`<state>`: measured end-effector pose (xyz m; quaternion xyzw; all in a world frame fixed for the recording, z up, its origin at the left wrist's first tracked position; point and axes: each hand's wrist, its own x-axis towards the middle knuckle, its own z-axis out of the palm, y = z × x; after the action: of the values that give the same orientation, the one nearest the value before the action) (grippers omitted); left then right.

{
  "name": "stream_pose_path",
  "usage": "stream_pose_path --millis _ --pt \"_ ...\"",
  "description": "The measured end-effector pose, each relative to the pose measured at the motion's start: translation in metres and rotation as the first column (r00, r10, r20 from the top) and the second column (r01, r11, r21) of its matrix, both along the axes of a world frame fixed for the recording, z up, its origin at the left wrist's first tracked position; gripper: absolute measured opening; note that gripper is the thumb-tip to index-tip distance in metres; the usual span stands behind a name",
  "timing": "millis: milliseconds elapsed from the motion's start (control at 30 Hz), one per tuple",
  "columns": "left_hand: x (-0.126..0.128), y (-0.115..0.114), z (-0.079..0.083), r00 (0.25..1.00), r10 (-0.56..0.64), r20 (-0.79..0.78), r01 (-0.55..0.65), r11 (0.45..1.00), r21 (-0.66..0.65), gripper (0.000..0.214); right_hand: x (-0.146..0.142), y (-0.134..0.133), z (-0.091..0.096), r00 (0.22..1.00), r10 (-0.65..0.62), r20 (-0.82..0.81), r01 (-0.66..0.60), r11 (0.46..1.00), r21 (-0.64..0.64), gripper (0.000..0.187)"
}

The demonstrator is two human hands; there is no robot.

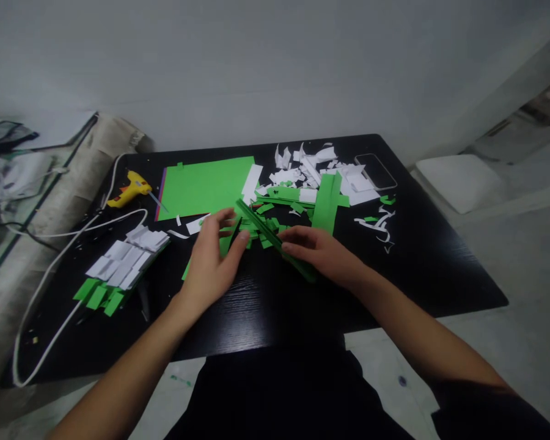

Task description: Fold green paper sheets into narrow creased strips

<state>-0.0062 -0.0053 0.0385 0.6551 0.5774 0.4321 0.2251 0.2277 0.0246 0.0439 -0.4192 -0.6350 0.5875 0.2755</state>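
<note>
My right hand (pixel 314 247) pinches a folded green paper strip (pixel 268 229), which slants from the middle of the table down to the right. To its left, my left hand (pixel 215 253) has its thumb and fingers apart around the edge of a heap of green paper pieces (pixel 256 232). A narrow dark shape shows between the thumb and fingers; I cannot tell what it is. Behind my right hand stands a wider green strip (pixel 326 205). A layered piece of white and green paper tabs (pixel 123 260) lies at the left of the table.
Green sheets (pixel 201 186) lie at the back, beside a yellow glue gun (pixel 131 189) with a white cord (pixel 50 269). White paper scraps (pixel 307 165) pile up at the back right, near a phone-shaped outline (pixel 376 171). Curled trimmings (pixel 380 226) lie on the black table (pixel 421 263).
</note>
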Motion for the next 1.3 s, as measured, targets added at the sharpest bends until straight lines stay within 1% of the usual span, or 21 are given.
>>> stream_pose_path --millis 67,133,200,300,367,467,667,867,1033,1200,1300 --pt "0.008 0.008 -0.005 0.978 -0.059 0.198 0.091 0.984 -0.156 0.037 -0.004 0.005 -0.002 0.997 0.010 -0.083 -0.017 0.996 -0.086 0.019" --pt "0.015 0.012 -0.010 0.935 -0.129 0.331 0.221 0.940 -0.259 0.030 -0.009 0.007 -0.010 0.992 0.015 -0.125 -0.033 0.990 -0.138 0.016" --pt "0.018 0.013 -0.016 0.904 -0.156 0.398 0.284 0.915 -0.286 0.030 -0.014 0.008 -0.020 0.987 0.004 -0.161 -0.035 0.981 -0.190 0.014" --pt "0.021 0.010 -0.024 0.875 -0.141 0.462 0.288 0.920 -0.265 0.030 -0.018 0.009 -0.033 0.970 -0.026 -0.242 -0.048 0.954 -0.295 0.027" --pt "0.021 0.009 -0.029 0.850 -0.140 0.507 0.310 0.912 -0.268 0.031 -0.020 0.010 -0.039 0.955 -0.035 -0.294 -0.067 0.942 -0.328 0.034" --pt "0.022 0.008 -0.035 0.828 -0.128 0.546 0.333 0.896 -0.294 0.033 -0.021 0.009 -0.045 0.950 -0.054 -0.308 -0.047 0.949 -0.311 0.038" --pt "0.026 0.006 -0.040 0.817 -0.110 0.566 0.342 0.883 -0.322 0.036 -0.024 0.005 -0.057 0.959 -0.078 -0.272 0.007 0.968 -0.253 0.039" --pt "0.027 0.005 -0.041 0.807 -0.129 0.577 0.348 0.893 -0.287 0.035 -0.023 0.005 -0.060 0.954 -0.070 -0.291 0.001 0.973 -0.229 0.038" --pt "0.024 0.005 -0.042 0.793 -0.164 0.587 0.402 0.865 -0.301 0.033 -0.020 0.009 -0.060 0.949 -0.059 -0.309 -0.017 0.971 -0.240 0.034" --pt "0.022 0.006 -0.043 0.736 -0.163 0.657 0.455 0.838 -0.301 0.040 -0.021 0.010 -0.061 0.927 -0.142 -0.347 0.049 0.964 -0.263 0.038" --pt "0.020 0.007 -0.042 0.707 -0.147 0.691 0.462 0.836 -0.295 0.040 -0.021 0.009 -0.061 0.899 -0.168 -0.404 0.044 0.953 -0.299 0.038"
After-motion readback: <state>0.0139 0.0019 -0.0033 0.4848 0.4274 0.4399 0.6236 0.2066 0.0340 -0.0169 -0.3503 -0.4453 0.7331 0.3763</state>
